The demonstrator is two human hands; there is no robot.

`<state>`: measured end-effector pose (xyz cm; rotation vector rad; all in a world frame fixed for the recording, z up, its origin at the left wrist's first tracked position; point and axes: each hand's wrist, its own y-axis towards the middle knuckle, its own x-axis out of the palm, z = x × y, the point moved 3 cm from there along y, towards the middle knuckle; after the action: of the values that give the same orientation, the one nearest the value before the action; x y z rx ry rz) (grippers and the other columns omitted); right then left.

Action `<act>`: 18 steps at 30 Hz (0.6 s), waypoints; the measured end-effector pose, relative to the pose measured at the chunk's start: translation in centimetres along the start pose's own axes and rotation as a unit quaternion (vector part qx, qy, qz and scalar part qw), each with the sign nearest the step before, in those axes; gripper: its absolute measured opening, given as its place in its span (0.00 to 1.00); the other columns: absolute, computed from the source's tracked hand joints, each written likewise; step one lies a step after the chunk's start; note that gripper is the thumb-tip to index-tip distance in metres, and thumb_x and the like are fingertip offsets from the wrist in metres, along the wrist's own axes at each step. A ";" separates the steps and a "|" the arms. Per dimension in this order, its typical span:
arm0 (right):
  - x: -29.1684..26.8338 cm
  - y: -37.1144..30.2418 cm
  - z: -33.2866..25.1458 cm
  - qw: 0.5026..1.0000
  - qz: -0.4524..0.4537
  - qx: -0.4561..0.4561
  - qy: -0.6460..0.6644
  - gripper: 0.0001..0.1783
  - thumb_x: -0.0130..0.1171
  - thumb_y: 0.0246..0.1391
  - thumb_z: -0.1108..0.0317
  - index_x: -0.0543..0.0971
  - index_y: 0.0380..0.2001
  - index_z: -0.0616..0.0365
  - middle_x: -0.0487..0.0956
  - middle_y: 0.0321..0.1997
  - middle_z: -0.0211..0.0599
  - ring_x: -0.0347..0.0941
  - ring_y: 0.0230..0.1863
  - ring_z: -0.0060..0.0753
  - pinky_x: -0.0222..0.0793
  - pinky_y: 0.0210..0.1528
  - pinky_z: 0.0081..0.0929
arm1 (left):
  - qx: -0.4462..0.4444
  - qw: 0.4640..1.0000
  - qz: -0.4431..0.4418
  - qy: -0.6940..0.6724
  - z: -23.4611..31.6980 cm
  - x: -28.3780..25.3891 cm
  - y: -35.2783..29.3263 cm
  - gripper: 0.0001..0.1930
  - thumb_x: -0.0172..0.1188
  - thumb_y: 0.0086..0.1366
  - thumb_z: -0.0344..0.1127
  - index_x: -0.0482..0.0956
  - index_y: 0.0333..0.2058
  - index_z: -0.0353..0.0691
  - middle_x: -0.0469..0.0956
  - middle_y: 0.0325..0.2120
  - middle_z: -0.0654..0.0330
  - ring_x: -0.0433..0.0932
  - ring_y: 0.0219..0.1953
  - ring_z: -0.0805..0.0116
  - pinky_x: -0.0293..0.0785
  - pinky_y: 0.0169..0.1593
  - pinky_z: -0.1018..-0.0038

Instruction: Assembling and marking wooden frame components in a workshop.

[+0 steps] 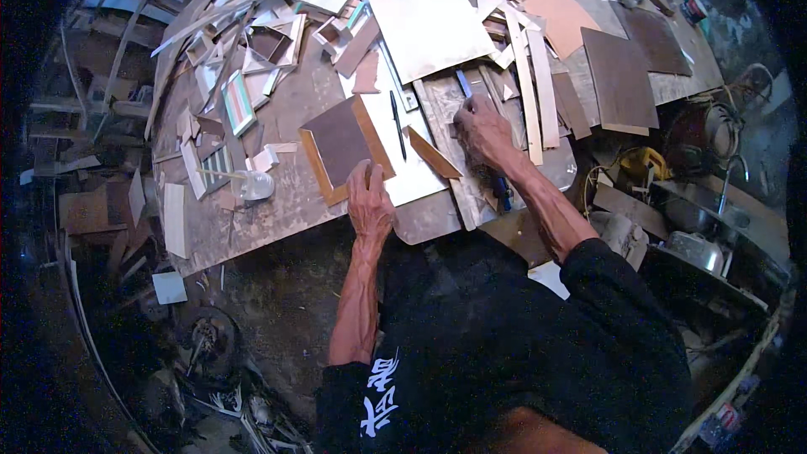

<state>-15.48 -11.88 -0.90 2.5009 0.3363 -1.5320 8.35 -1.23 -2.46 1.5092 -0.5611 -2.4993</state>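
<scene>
At the near edge of the worktable, my left hand [370,199] is closed on the lower right corner of a dark brown panel [343,145]. Orange-brown wood strips border the panel on its left and right sides. My right hand [486,130] is closed over a long board, its fingers curled; what they hold, if anything, is hidden. A narrow blue piece [463,82] shows just beyond its fingertips. Between my hands lie a slim black pen-like stick [398,126] and a short wood strip with angled ends [433,154], partly on a white sheet [420,191].
Wood offcuts [265,42] heap up at the far left. A pale board [427,17] lies beyond my hands. Long strips [523,88] and a dark brown board [619,80] lie to the right. A clear plastic cup [252,186] stands at left, and a metal sink [693,206] is off the table's right.
</scene>
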 end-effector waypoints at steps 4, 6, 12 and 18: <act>0.6 0.3 1.2 0.997 0.059 0.031 0.044 0.13 0.51 0.54 0.62 0.73 0.41 0.55 0.71 0.44 0.47 0.70 0.45 0.53 0.68 0.43 0.43 | -0.007 1.000 0.027 -0.013 1.4 -0.5 0.6 0.18 0.55 0.52 0.21 0.73 0.45 0.36 0.69 0.49 0.47 0.69 0.50 0.45 0.67 0.52 0.56; 0.4 -0.6 -0.8 0.993 -0.033 0.090 0.063 0.16 0.55 0.52 0.59 0.74 0.40 0.56 0.72 0.45 0.48 0.71 0.45 0.52 0.69 0.43 0.43 | -0.023 0.999 0.027 -0.009 1.2 -0.7 0.3 0.19 0.55 0.52 0.21 0.73 0.45 0.35 0.69 0.48 0.46 0.69 0.50 0.45 0.67 0.53 0.57; 0.3 -3.7 -5.0 0.981 -0.146 0.130 0.014 0.23 0.66 0.45 0.52 0.75 0.35 0.61 0.79 0.28 0.50 0.76 0.31 0.53 0.68 0.38 0.43 | -0.153 0.967 -0.053 -0.195 1.6 -2.2 1.1 0.20 0.56 0.53 0.24 0.72 0.47 0.32 0.73 0.43 0.46 0.75 0.43 0.49 0.72 0.45 0.63; -3.6 -4.1 -8.1 0.977 -0.071 0.115 0.166 0.16 0.61 0.50 0.57 0.77 0.29 0.61 0.78 0.25 0.48 0.76 0.29 0.45 0.68 0.32 0.39 | -0.378 0.708 -0.107 -0.587 1.0 -2.3 1.8 0.31 0.63 0.58 0.33 0.61 0.57 0.32 0.74 0.46 0.50 0.76 0.45 0.64 0.77 0.41 0.70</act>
<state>-11.33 -6.01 5.76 2.9821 0.4145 -1.2557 8.44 -1.85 0.53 -0.4425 0.5737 -2.9516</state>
